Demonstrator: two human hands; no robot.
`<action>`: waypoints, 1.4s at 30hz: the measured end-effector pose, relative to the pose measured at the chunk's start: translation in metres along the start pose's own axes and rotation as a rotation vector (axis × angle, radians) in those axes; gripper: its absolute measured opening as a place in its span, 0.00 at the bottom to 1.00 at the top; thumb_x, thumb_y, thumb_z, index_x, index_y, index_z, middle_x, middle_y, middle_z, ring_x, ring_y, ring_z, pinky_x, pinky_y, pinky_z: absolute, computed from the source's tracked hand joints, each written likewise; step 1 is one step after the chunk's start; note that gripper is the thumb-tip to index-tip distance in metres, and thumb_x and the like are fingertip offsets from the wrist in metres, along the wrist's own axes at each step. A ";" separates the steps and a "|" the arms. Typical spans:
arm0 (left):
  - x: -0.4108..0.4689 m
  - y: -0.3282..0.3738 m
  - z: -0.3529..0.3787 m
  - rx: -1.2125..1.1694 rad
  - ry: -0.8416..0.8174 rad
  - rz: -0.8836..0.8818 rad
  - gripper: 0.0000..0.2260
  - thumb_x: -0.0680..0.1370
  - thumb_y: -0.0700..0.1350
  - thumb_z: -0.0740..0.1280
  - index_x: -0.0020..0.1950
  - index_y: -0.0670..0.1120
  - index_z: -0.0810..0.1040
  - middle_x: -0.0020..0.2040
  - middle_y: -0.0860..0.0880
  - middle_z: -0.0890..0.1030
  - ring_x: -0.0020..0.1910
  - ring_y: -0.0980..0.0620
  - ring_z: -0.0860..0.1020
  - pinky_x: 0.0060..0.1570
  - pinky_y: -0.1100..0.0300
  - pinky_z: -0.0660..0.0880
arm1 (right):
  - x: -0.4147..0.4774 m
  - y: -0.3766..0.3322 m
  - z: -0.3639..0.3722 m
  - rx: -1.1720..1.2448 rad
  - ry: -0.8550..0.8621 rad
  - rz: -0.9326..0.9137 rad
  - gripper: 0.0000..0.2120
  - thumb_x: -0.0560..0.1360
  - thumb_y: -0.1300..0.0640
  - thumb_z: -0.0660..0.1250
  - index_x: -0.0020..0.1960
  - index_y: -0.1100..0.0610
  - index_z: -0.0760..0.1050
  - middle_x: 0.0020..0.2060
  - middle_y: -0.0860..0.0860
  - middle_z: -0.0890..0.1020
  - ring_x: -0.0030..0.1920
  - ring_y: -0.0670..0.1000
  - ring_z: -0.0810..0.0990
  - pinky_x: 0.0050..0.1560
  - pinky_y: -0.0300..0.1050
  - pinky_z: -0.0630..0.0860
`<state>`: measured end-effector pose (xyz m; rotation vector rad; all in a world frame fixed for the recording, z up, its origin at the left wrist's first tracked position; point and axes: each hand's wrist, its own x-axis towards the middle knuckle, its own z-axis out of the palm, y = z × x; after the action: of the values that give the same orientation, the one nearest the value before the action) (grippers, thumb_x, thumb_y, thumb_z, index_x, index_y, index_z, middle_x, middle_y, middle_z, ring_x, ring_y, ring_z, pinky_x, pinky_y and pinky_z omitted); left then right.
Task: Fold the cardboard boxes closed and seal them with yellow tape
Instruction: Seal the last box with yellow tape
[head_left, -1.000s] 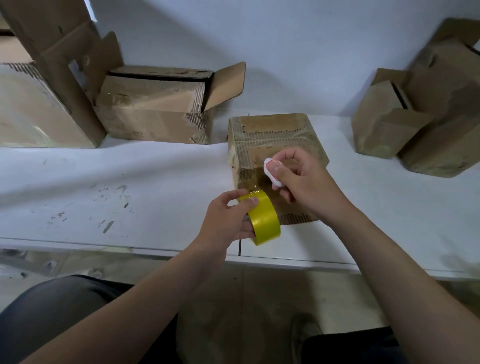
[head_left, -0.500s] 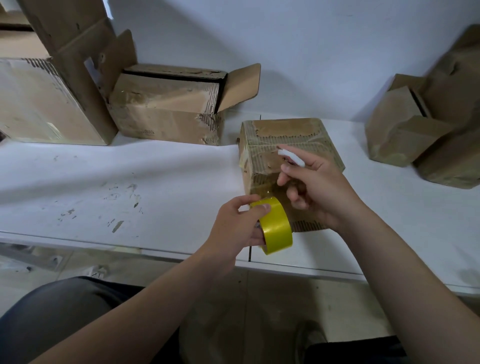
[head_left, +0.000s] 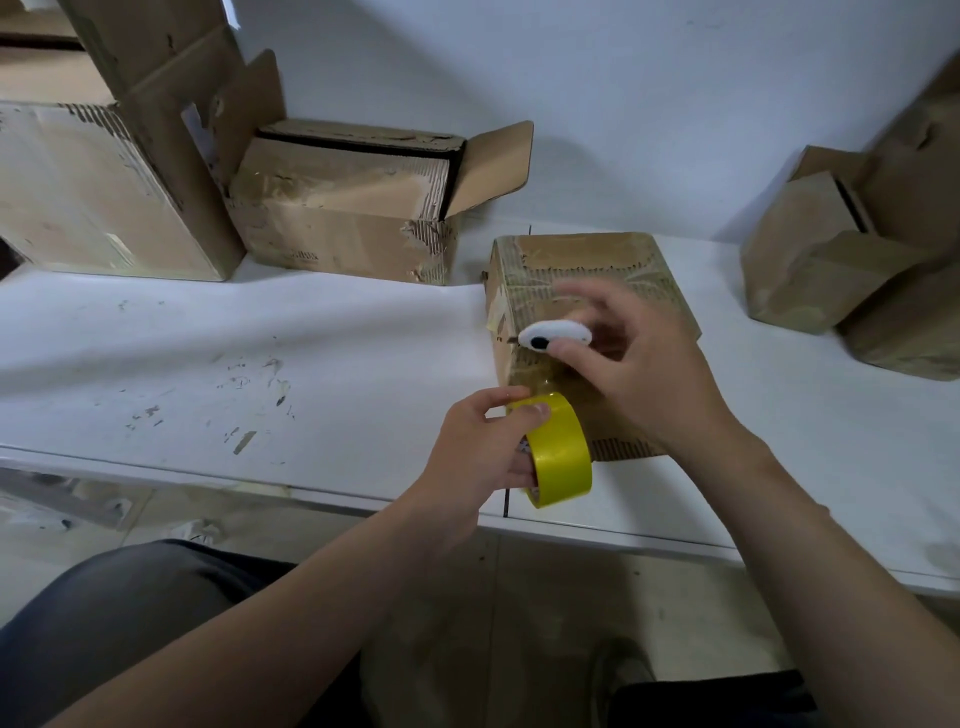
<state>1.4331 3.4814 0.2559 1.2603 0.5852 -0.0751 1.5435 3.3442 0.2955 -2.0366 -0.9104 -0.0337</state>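
Brown open boxes (head_left: 343, 208) left, crumpled boxes (head_left: 831, 270) right

The right hand (head_left: 649, 379) turns the little white cutter (head_left: 555, 335) round. A second ago it stands upright by the thumb, then it shows only its thin edge. Now it lies sideways with its broad white face and a black dot in view, and a short blade tip pokes left toward the left edge of the box (head_left: 587, 254). The fingers (head_left: 584, 291) above it lift and fan out, blurred.
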 end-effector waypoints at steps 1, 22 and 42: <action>0.000 0.000 0.000 -0.007 -0.002 -0.001 0.16 0.79 0.47 0.72 0.66 0.50 0.76 0.55 0.42 0.82 0.42 0.44 0.87 0.40 0.53 0.84 | 0.000 0.000 -0.001 -0.091 -0.034 -0.105 0.15 0.76 0.55 0.74 0.60 0.43 0.80 0.49 0.40 0.84 0.50 0.44 0.82 0.51 0.47 0.80; 0.002 -0.001 -0.003 0.036 -0.003 0.017 0.13 0.79 0.48 0.72 0.63 0.51 0.77 0.54 0.44 0.82 0.43 0.44 0.87 0.43 0.50 0.85 | 0.008 0.005 0.008 -0.421 -0.216 -0.510 0.07 0.71 0.65 0.78 0.49 0.59 0.87 0.39 0.54 0.85 0.38 0.60 0.78 0.38 0.49 0.74; 0.000 0.005 -0.017 0.328 0.046 0.055 0.13 0.79 0.47 0.71 0.63 0.51 0.77 0.57 0.47 0.77 0.49 0.42 0.82 0.31 0.62 0.80 | -0.025 0.049 -0.035 -0.538 -0.326 -0.191 0.08 0.72 0.59 0.74 0.43 0.46 0.85 0.42 0.38 0.81 0.50 0.49 0.70 0.67 0.52 0.67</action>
<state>1.4283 3.4983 0.2570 1.5995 0.5934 -0.0987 1.5657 3.2869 0.2742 -2.4848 -1.4180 -0.0567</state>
